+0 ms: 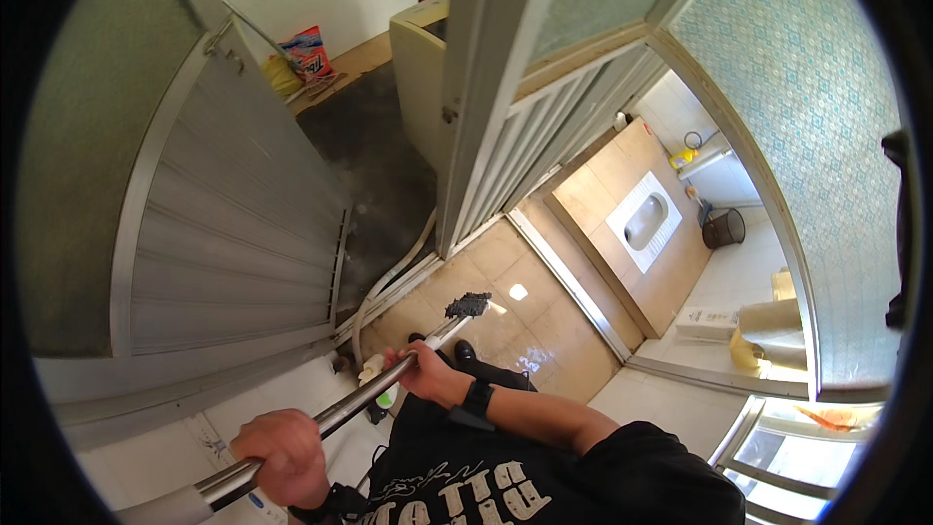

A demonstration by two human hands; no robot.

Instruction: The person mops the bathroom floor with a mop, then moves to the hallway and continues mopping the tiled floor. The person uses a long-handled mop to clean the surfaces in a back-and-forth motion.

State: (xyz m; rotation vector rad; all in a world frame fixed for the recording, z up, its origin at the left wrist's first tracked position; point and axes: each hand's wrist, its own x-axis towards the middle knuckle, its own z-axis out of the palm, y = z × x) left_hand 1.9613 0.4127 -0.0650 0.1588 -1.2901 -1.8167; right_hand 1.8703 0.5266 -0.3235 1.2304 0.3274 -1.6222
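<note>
A mop with a shiny metal pole (pixel 362 395) slants across the view from the lower left towards the middle. Its dark grey, fibrous mop head (pixel 468 305) shows over the tan tiled floor (pixel 503 350); whether it touches the tiles I cannot tell. My left hand (pixel 283 452) is closed in a fist around the upper pole, just past a pale grip sleeve (pixel 164 509). Further down, near a white section of the handle, my right hand (pixel 426 373) wraps the pole. One black shoe (pixel 464 350) stands close by the mop head.
An aluminium door (pixel 240 226) stands open at left, beside a pale hose (pixel 393 271) crossing the threshold. Beyond a metal sill (pixel 568 284) rises a tiled step with a squat toilet (pixel 644 222). A mesh waste bin (pixel 724 228) sits past it. Bottles (pixel 386 399) stand by my legs.
</note>
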